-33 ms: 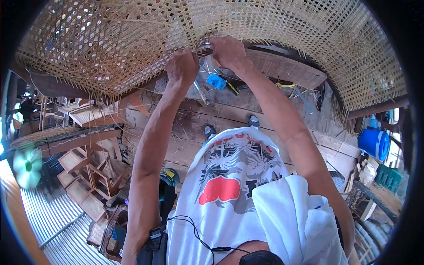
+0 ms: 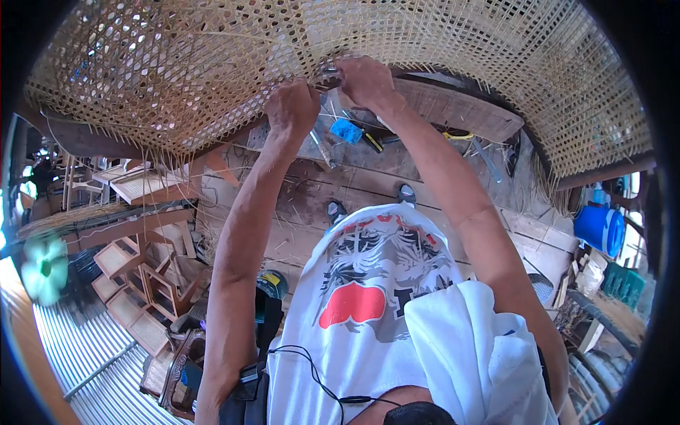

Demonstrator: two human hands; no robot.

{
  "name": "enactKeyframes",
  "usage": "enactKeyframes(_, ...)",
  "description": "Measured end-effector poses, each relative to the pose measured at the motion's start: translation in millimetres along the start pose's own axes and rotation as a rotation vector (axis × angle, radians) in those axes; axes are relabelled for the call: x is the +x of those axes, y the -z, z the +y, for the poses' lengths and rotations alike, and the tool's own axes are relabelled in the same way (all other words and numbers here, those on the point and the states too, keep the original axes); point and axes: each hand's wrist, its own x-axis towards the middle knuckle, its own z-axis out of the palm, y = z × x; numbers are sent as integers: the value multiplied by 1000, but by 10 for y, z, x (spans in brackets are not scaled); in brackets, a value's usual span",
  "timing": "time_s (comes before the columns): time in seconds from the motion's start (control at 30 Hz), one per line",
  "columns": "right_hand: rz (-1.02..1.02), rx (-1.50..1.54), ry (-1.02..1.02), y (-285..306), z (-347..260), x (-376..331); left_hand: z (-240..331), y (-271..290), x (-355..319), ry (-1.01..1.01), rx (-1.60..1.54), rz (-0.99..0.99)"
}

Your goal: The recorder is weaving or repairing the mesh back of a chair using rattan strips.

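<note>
Woven cane webbing [image 2: 198, 78] spreads across the top of the view over a dark curved wooden frame [image 2: 92, 142], with loose strand ends fringing its near edge. Both hands are up at that edge, close together. My left hand [image 2: 292, 106] is closed in a fist against the webbing, its fingertips hidden. Just right of it, my right hand [image 2: 365, 81] is also closed, knuckles up. A small shiny metallic piece [image 2: 329, 71] shows between the hands, beside the right fingers; its kind is unclear. What either hand grips is hidden.
Below the frame lie a blue block [image 2: 347, 131], a black-and-yellow tool [image 2: 372, 142], a slim-handled tool [image 2: 323, 150] and a grey metal bar [image 2: 487, 161]. Wooden chair frames [image 2: 117, 258] and a spinning fan [image 2: 44, 268] stand left. A blue jug [image 2: 601, 230] and green crate [image 2: 623, 285] are right.
</note>
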Motion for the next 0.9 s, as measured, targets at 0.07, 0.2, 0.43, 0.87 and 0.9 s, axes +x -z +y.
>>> enactKeyframes(0.07,-2,9,25,1,50,38,25,15,30,-32,28,10)
enactKeyframes(0.2,-25,-13,22,7,68,67,83,40,35,-11,31,-24)
enactKeyframes(0.43,-43,-44,5,65,-32,25,125,65,39,-9,17,-15)
enactKeyframes(0.87,-180,-38,46,191,16,122,78,101,43,32,33,11)
enactKeyframes(0.9,-163,-43,52,160,17,107,90,97,40,15,34,21)
